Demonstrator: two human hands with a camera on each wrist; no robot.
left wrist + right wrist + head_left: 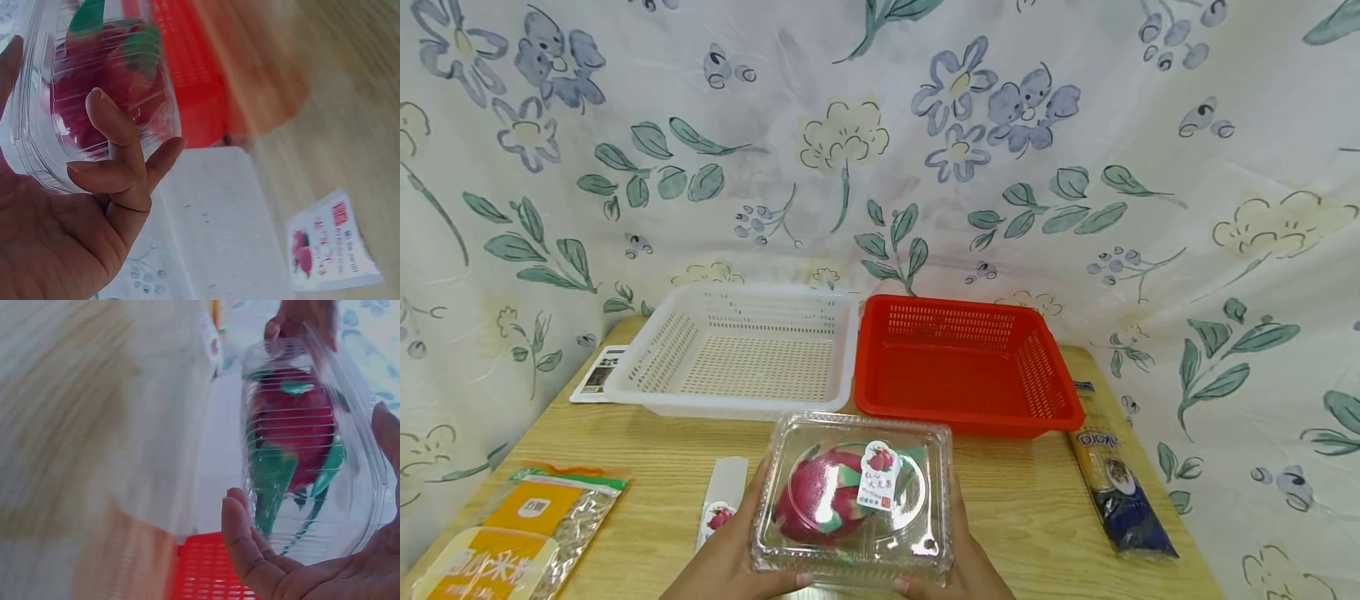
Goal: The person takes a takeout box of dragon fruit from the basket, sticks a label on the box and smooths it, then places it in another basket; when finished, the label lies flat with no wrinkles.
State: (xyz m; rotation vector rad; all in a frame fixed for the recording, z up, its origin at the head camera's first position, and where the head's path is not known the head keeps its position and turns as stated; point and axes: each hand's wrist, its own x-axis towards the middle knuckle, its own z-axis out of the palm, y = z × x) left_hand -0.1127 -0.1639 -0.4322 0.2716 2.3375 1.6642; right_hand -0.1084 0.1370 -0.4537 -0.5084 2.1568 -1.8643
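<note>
A clear plastic clamshell box [917,508] is held up at the front of the table, its lid closed. Inside lies a pink dragon fruit [820,496] with green tips, and a white label [878,477] with a fruit picture is stuck on the lid. My left hand [737,542] grips the box's left side, with fingers curled along it in the left wrist view. On the opposite side my right hand [958,558] grips it, thumb at the near edge and fingers [240,531] around the side. A second, similar label on a pale strip [718,515] lies left of the box.
A white basket [730,404] and a red basket [970,423] stand side by side behind the box. At the left lies a yellow-and-clear bag [535,508]; at the right, a long blue-ended pasta-like packet [1112,479]. Beneath the white basket, a printed card [597,375] sticks out.
</note>
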